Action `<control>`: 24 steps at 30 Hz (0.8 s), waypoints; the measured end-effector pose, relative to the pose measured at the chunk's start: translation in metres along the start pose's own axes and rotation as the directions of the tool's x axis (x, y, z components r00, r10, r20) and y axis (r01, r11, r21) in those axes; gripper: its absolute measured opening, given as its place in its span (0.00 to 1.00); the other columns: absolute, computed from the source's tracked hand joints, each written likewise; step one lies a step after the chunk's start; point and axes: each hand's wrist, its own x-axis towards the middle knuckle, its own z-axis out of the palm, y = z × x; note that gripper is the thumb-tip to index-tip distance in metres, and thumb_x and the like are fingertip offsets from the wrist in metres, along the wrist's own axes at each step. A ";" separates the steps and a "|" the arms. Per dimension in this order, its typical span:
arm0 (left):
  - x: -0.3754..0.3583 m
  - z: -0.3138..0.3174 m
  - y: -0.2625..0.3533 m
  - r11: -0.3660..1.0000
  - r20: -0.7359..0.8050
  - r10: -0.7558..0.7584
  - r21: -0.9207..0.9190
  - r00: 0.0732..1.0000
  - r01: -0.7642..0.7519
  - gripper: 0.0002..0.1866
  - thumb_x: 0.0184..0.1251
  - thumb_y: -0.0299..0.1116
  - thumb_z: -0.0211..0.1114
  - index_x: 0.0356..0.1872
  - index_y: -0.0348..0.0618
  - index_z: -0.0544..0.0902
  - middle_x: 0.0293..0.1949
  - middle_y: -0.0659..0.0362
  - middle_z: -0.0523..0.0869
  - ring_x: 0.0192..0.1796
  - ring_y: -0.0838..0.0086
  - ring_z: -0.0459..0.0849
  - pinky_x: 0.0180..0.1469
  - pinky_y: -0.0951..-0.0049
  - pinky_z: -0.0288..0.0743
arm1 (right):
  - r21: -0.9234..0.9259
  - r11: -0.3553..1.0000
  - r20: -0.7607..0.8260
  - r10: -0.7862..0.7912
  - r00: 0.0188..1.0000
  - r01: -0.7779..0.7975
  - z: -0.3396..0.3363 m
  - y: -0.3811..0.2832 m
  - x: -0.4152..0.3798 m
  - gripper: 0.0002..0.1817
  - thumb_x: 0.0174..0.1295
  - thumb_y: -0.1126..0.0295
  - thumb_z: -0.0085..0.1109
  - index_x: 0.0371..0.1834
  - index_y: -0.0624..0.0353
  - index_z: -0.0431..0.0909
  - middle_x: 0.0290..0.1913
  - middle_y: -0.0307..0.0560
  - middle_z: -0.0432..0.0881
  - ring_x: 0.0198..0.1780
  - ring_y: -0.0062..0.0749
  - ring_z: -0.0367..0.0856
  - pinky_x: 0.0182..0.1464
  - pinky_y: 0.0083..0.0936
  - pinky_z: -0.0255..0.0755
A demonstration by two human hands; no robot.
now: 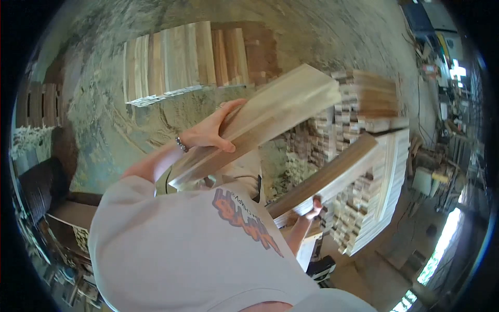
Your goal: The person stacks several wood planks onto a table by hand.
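My left hand [215, 130], with a bracelet at the wrist, grips a wide light-brown wooden board [280, 106] from above, thumb on its face and fingers over the far edge. The board slants from my waist up to the right. A second, thicker wooden piece [332, 171] lies in my right hand [313, 208], which holds it from below near its middle; most of the fingers are hidden under it. The two pieces are apart. Just beyond and below them rises a tall stack of wooden pieces [358, 208].
A row of boards [176, 60] lies on the dusty floor [104, 114] at the upper left. More wood [44, 104] is stacked at the far left. Cluttered equipment [447, 171] lines the right side. A black chair-like object [44, 184] stands at the lower left.
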 end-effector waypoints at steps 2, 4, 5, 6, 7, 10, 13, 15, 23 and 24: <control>0.004 -0.022 -0.009 0.999 -0.134 0.017 -0.042 0.991 -0.022 0.65 0.31 0.51 0.80 0.74 0.42 0.53 0.68 0.48 0.62 0.72 0.59 0.60 0.73 0.62 0.52 | -0.421 0.903 -0.093 0.053 0.994 -0.088 0.032 -0.007 0.065 0.31 0.47 0.53 0.62 0.53 0.61 0.76 0.48 0.49 0.81 0.49 0.45 0.81 0.53 0.42 0.76; 0.023 -0.048 -0.012 0.990 -0.285 -0.087 -0.130 0.955 0.051 0.63 0.33 0.46 0.81 0.74 0.41 0.53 0.67 0.49 0.65 0.70 0.61 0.63 0.74 0.65 0.52 | -0.483 0.873 -0.213 -0.045 0.976 -0.065 -0.103 -0.013 0.141 0.25 0.49 0.50 0.60 0.45 0.57 0.76 0.44 0.47 0.82 0.45 0.42 0.80 0.49 0.39 0.76; 0.032 -0.058 -0.020 0.989 -0.368 -0.104 -0.134 0.924 0.058 0.63 0.33 0.45 0.81 0.74 0.41 0.53 0.65 0.48 0.67 0.69 0.62 0.66 0.73 0.65 0.55 | -0.379 0.900 -0.241 0.130 0.962 -0.217 -0.072 -0.007 0.170 0.25 0.50 0.50 0.60 0.45 0.57 0.77 0.44 0.47 0.82 0.44 0.40 0.80 0.49 0.39 0.76; 0.045 -0.071 -0.026 0.989 -0.379 -0.114 -0.130 0.918 0.069 0.63 0.33 0.45 0.81 0.74 0.41 0.53 0.65 0.48 0.67 0.69 0.62 0.66 0.73 0.65 0.55 | -0.267 0.895 -0.240 0.298 0.924 -0.358 -0.018 0.004 0.210 0.24 0.51 0.50 0.59 0.45 0.57 0.77 0.43 0.47 0.82 0.44 0.39 0.80 0.49 0.38 0.76; 0.060 -0.084 -0.033 0.977 -0.422 -0.202 -0.155 0.884 0.149 0.63 0.33 0.45 0.81 0.74 0.40 0.52 0.65 0.47 0.68 0.69 0.62 0.66 0.73 0.65 0.56 | -0.260 0.892 -0.232 0.315 0.920 -0.370 0.019 0.017 0.247 0.24 0.51 0.50 0.59 0.45 0.57 0.77 0.43 0.47 0.82 0.44 0.39 0.80 0.49 0.38 0.76; 0.121 -0.119 -0.059 0.940 -0.531 -0.338 -0.231 0.777 0.251 0.64 0.33 0.48 0.81 0.74 0.40 0.52 0.64 0.41 0.68 0.69 0.61 0.67 0.71 0.62 0.59 | -0.427 0.769 -0.337 0.353 0.873 -0.476 0.059 0.041 0.366 0.21 0.50 0.59 0.60 0.43 0.62 0.79 0.41 0.45 0.80 0.44 0.32 0.76 0.51 0.32 0.71; 0.183 -0.154 -0.151 0.894 -0.735 -0.356 -0.088 0.577 0.440 0.67 0.30 0.56 0.81 0.74 0.42 0.52 0.64 0.37 0.67 0.69 0.48 0.64 0.71 0.55 0.58 | -0.407 0.608 -0.030 0.737 0.675 -0.681 0.044 0.089 0.460 0.24 0.51 0.60 0.61 0.48 0.63 0.76 0.44 0.44 0.78 0.45 0.29 0.76 0.51 0.30 0.71; 0.240 -0.166 -0.186 0.827 -0.781 -0.429 -0.136 0.455 0.546 0.68 0.30 0.57 0.81 0.74 0.44 0.51 0.65 0.37 0.64 0.70 0.46 0.61 0.72 0.53 0.56 | -0.651 0.605 -0.212 0.434 0.876 -0.458 0.049 0.133 0.508 0.32 0.48 0.59 0.64 0.56 0.65 0.70 0.46 0.46 0.77 0.44 0.30 0.76 0.49 0.29 0.71; 0.377 -0.244 -0.412 0.598 -0.895 -0.443 -0.255 0.048 0.760 0.67 0.29 0.55 0.81 0.74 0.51 0.49 0.68 0.41 0.55 0.72 0.49 0.53 0.71 0.42 0.46 | -0.823 0.400 -0.267 0.352 0.897 -0.402 -0.098 0.277 0.656 0.45 0.42 0.56 0.75 0.60 0.67 0.61 0.51 0.53 0.74 0.52 0.36 0.73 0.56 0.33 0.69; 0.386 -0.251 -0.434 0.586 -0.927 -0.374 -0.226 0.013 0.779 0.66 0.29 0.54 0.81 0.73 0.51 0.49 0.67 0.40 0.55 0.71 0.47 0.52 0.71 0.41 0.45 | -0.815 0.384 -0.296 0.369 0.881 -0.435 -0.117 0.294 0.669 0.45 0.42 0.56 0.75 0.60 0.67 0.61 0.51 0.53 0.74 0.52 0.36 0.73 0.56 0.33 0.69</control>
